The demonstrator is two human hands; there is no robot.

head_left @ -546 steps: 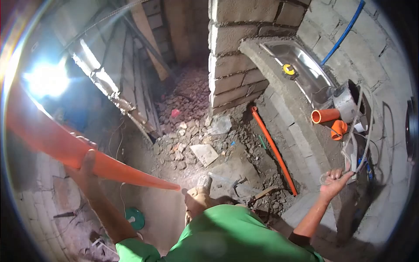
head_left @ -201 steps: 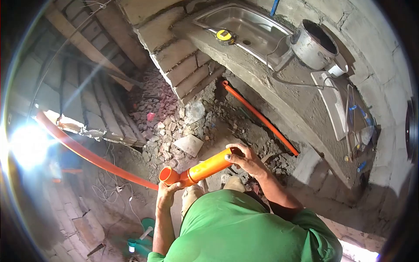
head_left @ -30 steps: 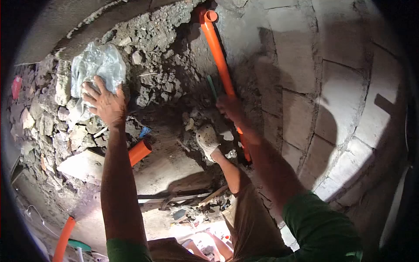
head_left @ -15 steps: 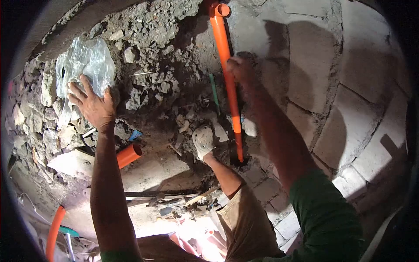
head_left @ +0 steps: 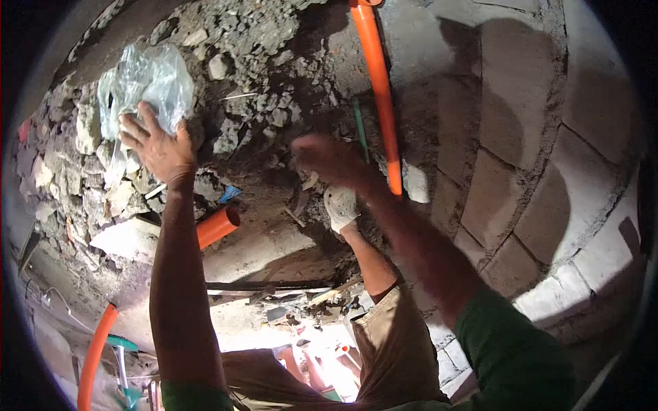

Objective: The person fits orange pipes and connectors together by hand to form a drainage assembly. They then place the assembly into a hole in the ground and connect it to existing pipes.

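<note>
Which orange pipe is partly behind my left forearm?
The middle pipe, its open end showing beside your left forearm; the upper pipe and lower-left pipe are clear of it.

A bare right hand (head_left: 319, 156) is blurred, its grip unreadable.
A long orange plastic pipe (head_left: 376, 82) is cropped by the top edge and covered lower down by the right forearm (head_left: 408, 236). One end of a short orange plastic pipe (head_left: 218, 228) is hidden behind the left forearm (head_left: 181, 260); a crumpled clear plastic bag (head_left: 168, 75) is partly masked by the left hand (head_left: 161, 147).
</note>
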